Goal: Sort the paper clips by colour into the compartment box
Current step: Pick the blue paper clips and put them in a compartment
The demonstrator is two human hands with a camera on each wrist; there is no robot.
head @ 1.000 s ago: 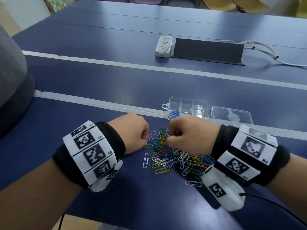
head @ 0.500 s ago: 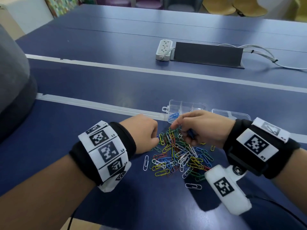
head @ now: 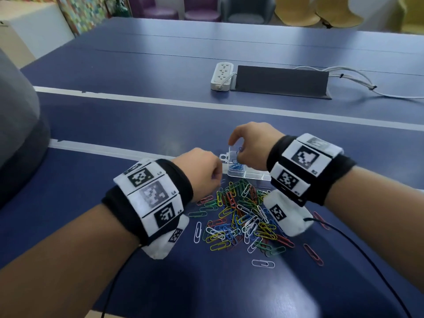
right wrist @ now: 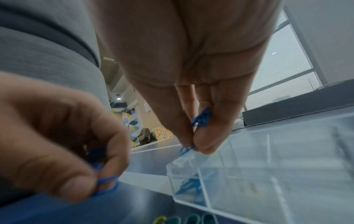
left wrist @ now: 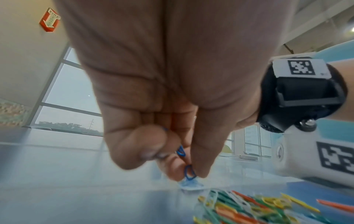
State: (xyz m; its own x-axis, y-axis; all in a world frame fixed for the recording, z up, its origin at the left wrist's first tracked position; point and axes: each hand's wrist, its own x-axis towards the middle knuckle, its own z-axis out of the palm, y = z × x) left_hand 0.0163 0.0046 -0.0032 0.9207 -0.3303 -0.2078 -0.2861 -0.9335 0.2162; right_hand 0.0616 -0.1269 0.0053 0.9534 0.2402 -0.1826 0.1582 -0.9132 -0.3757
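Observation:
A heap of paper clips (head: 243, 216) in several colours lies on the blue table between my wrists. Beyond it stands the clear compartment box (head: 250, 174), with blue clips (head: 236, 166) in its near-left compartment. My right hand (head: 238, 149) hovers over that compartment and pinches blue paper clips (right wrist: 201, 119) between thumb and fingertips. My left hand (head: 214, 174) stays at the heap's left edge, just left of the box, with its fingers curled round blue paper clips (left wrist: 188, 174).
A white power strip (head: 221, 75), a dark slanted board (head: 281, 81) and white cables (head: 358, 83) lie further back on the table. Stray clips (head: 313, 253) lie right of the heap. A grey mass (head: 16, 134) bulks at the left. Chairs stand beyond the far edge.
My right hand has lifted off the heap and moved away from me to above the box, carrying blue clips. The left hand has kept to the heap's left edge.

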